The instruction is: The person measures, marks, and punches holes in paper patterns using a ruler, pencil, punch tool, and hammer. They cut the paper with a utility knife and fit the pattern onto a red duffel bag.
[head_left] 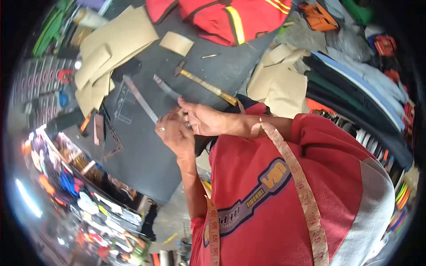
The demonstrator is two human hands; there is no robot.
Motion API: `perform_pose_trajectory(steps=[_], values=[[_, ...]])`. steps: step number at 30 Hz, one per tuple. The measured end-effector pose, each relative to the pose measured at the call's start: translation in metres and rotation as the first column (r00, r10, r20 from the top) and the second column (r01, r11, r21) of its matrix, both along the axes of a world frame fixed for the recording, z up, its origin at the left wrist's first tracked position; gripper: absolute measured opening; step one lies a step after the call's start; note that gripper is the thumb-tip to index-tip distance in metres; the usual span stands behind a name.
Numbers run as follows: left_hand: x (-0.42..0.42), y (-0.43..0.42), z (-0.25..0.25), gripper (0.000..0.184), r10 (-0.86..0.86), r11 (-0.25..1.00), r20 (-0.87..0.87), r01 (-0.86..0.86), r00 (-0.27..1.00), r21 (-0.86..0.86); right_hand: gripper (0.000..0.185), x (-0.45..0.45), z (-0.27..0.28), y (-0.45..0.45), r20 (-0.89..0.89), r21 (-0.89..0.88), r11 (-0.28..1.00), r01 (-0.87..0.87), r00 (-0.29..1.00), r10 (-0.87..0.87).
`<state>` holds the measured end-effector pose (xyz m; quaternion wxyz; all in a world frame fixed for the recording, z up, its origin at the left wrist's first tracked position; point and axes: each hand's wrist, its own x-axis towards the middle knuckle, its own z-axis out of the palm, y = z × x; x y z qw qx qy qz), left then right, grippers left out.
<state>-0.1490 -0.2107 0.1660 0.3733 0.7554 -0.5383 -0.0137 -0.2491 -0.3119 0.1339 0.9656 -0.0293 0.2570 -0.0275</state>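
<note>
My left hand (175, 135) is closed on the near end of a long pale strip (141, 98), which points away over the dark table (151, 164). Touching it, my right hand (203, 119) has its fingers curled and its thumb against a shorter curved grey strip (167, 87). The fingers overlap, so the parts of the strips between them are hidden. Just beyond the right hand lies a hammer (204, 84) with a wooden handle. A measuring tape (301, 186) hangs down over the red shirt.
Brown paper or card pieces (120, 37) lie at the far left of the table, with a small card piece (176, 43) beside them. A red bag (217, 22) with a yellow stripe sits at the far edge. Folded fabrics (350, 93) are stacked on the right.
</note>
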Motion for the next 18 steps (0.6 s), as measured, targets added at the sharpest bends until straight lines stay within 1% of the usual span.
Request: perform_pose_trajectory(steps=[1, 2, 3, 4, 5, 6, 7, 8, 9, 10, 11, 12, 13, 14, 15, 16, 18], values=[[-0.011, -0.01, 0.008, 0.022, -0.033, 0.997, -0.012, 0.034, 0.999, 0.068, 0.043, 0.004, 0.003, -0.011, -0.04, -0.031, 0.995, 0.099, 0.994, -0.1], [-0.017, -0.016, 0.006, 0.024, -0.082, 0.982, 0.072, 0.069, 0.994, 0.175, 0.042, 0.0, 0.01, -0.014, -0.241, -0.113, 0.984, 0.137, 0.957, -0.161], [-0.025, -0.021, 0.002, 0.026, -0.142, 0.954, 0.149, 0.095, 0.979, 0.283, 0.042, -0.006, 0.009, -0.017, -0.249, -0.126, 0.976, 0.177, 0.947, -0.204], [-0.033, -0.027, -0.003, 0.03, -0.21, 0.917, 0.194, 0.125, 0.958, 0.379, 0.041, -0.012, 0.004, -0.02, -0.356, -0.159, 0.964, 0.213, 0.898, -0.257], [-0.041, -0.031, -0.006, 0.031, -0.248, 0.899, 0.128, 0.178, 0.96, 0.399, 0.04, -0.016, -0.002, -0.026, -0.452, -0.196, 0.95, 0.243, 0.837, -0.308], [-0.049, -0.037, -0.004, 0.032, -0.279, 0.884, 0.07, 0.227, 0.958, 0.409, 0.036, -0.017, -0.029, -0.029, -0.45, -0.206, 0.906, 0.369, 0.786, -0.423], [-0.06, -0.044, 0.003, 0.035, -0.268, 0.871, -0.003, 0.244, 0.963, 0.426, 0.035, -0.03, -0.018, -0.044, -0.486, -0.272, 0.909, 0.315, 0.771, -0.412], [-0.067, -0.049, 0.01, 0.036, -0.315, 0.862, -0.049, 0.307, 0.948, 0.404, 0.034, -0.046, -0.007, -0.056, -0.524, -0.325, 0.911, 0.255, 0.753, -0.398], [-0.073, -0.055, 0.016, 0.037, -0.359, 0.848, -0.093, 0.366, 0.929, 0.385, 0.036, -0.061, -0.025, -0.065, -0.474, -0.368, 0.885, 0.286, 0.761, -0.443], [-0.076, -0.062, 0.027, 0.043, -0.434, 0.821, -0.099, 0.438, 0.896, 0.366, 0.039, -0.079, -0.023, -0.079, -0.471, -0.412, 0.849, 0.332, 0.72, -0.51], [-0.08, -0.071, 0.033, 0.043, -0.461, 0.816, -0.169, 0.491, 0.871, 0.305, 0.042, -0.096, -0.022, -0.092, -0.465, -0.45, 0.812, 0.372, 0.679, -0.569], [-0.084, -0.08, 0.035, 0.043, -0.483, 0.81, -0.238, 0.533, 0.843, 0.242, 0.048, -0.108, -0.015, -0.108, -0.49, -0.662, 0.687, 0.301, 0.521, -0.7], [-0.089, -0.087, 0.032, 0.044, -0.44, 0.831, -0.361, 0.525, 0.822, 0.184, 0.049, -0.131, -0.007, -0.122, -0.48, -0.655, 0.668, 0.354, 0.488, -0.729], [-0.094, -0.096, 0.032, 0.046, -0.366, 0.842, -0.422, 0.488, 0.829, 0.23, 0.051, -0.159, -0.002, -0.137, -0.473, -0.646, 0.651, 0.399, 0.46, -0.751], [-0.097, -0.106, 0.03, 0.048, -0.281, 0.852, -0.478, 0.445, 0.832, 0.275, 0.052, -0.187, -0.018, -0.154, -0.496, -0.684, 0.631, 0.367, 0.401, -0.77], [-0.093, -0.111, 0.017, 0.053, -0.319, 0.847, -0.366, 0.437, 0.874, 0.302, 0.053, -0.215, -0.041, -0.173, -0.513, -0.718, 0.611, 0.332, 0.341, -0.788], [-0.092, -0.115, -0.004, 0.055, -0.255, 0.86, -0.291, 0.354, 0.922, 0.368, 0.051, -0.29, -0.09, -0.222, -0.564, -0.63, 0.632, 0.452, 0.293, -0.772]])
